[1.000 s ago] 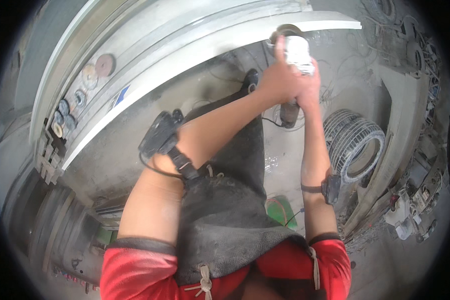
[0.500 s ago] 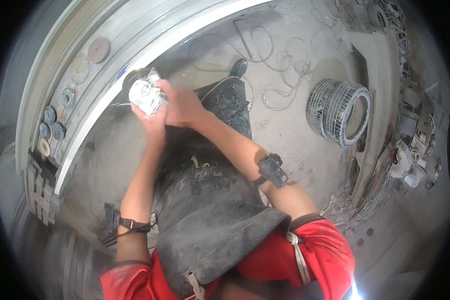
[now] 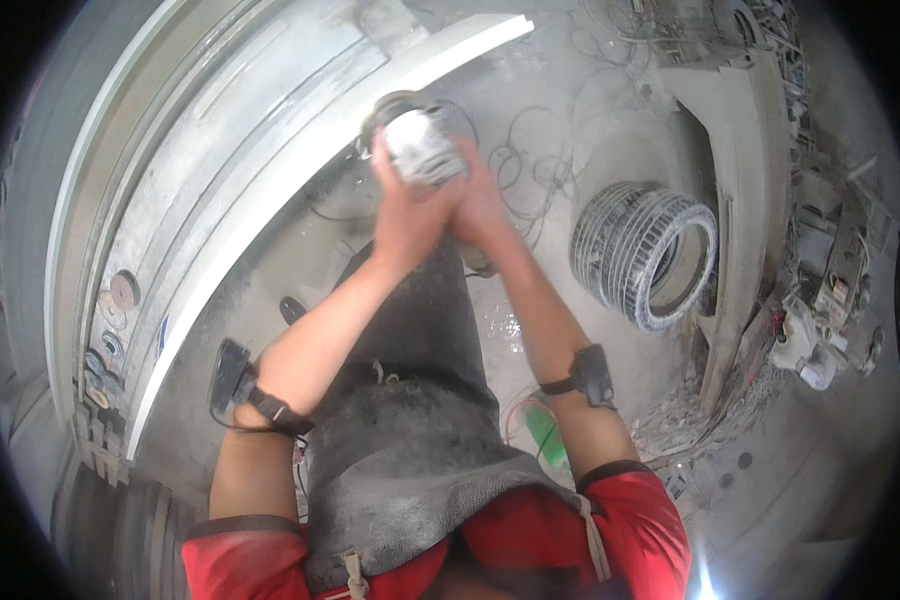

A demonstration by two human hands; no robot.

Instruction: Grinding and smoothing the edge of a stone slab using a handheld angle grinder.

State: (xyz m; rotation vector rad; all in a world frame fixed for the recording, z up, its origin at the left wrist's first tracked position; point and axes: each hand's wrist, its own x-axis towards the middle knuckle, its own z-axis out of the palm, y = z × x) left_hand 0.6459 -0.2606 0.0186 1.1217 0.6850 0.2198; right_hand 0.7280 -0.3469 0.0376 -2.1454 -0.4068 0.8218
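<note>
Both hands grip a handheld angle grinder [image 3: 420, 148] whose body is white and dust-covered, with a dark round head at its far end. My left hand [image 3: 408, 205] wraps its left and near side, closed. Against its right side, my right hand [image 3: 477, 200] is closed too, slightly smeared by motion. The grinder's head meets the long white edge of a pale slab [image 3: 300, 215]. Whether the disc presses on that edge or hovers beside it, I cannot tell.
Several round polishing discs [image 3: 124, 290] lie at the slab's left end. Two dusty tires [image 3: 645, 255] are on the floor to the right, beside a pale beam [image 3: 750, 190]. Loose cable [image 3: 515, 165] coils beyond my hands. Rubble and scraps [image 3: 820, 330] line the far right.
My hands and the grinder have moved right and farther along the slab's edge. The view has shifted too: the discs sit lower left, and a green object shows by my right forearm.
</note>
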